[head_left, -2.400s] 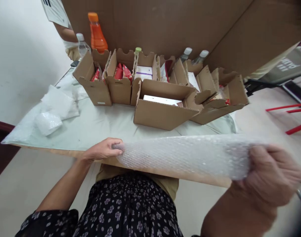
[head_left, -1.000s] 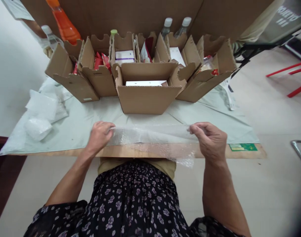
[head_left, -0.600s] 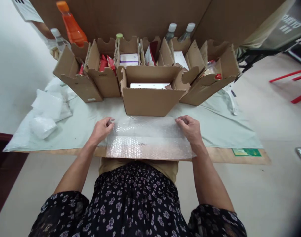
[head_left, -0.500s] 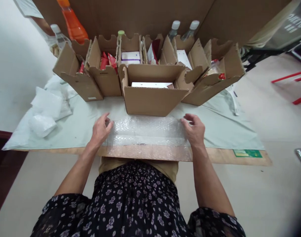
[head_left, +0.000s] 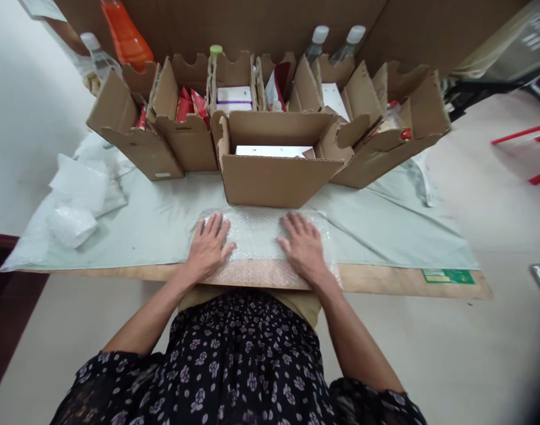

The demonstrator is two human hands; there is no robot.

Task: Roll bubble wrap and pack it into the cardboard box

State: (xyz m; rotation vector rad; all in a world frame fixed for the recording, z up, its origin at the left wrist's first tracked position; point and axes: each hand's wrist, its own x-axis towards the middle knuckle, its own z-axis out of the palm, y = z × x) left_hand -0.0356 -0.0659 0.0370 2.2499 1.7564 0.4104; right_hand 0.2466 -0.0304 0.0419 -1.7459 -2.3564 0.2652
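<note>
A sheet of clear bubble wrap (head_left: 256, 236) lies flat at the table's front edge, partly over the bare wood. My left hand (head_left: 209, 247) rests flat on its left part, fingers spread and pointing away from me. On the right part lies my right hand (head_left: 303, 245), palm down with the fingers stretched out. Neither hand grips anything. Just beyond the wrap stands a low cardboard box (head_left: 270, 183) with a white box (head_left: 275, 151) inside it.
Behind stand several cardboard holders (head_left: 139, 150) with packets and boxes. Bottles, one an orange bottle (head_left: 127, 38), rise at the back. Folded bubble wrap (head_left: 77, 189) lies on the left of the cloth (head_left: 393, 218). A green label (head_left: 449, 276) sits at the right front edge.
Both hands have moved inward from the wrap's side edges and now lie flat on it with fingers spread. The view has shifted slightly.
</note>
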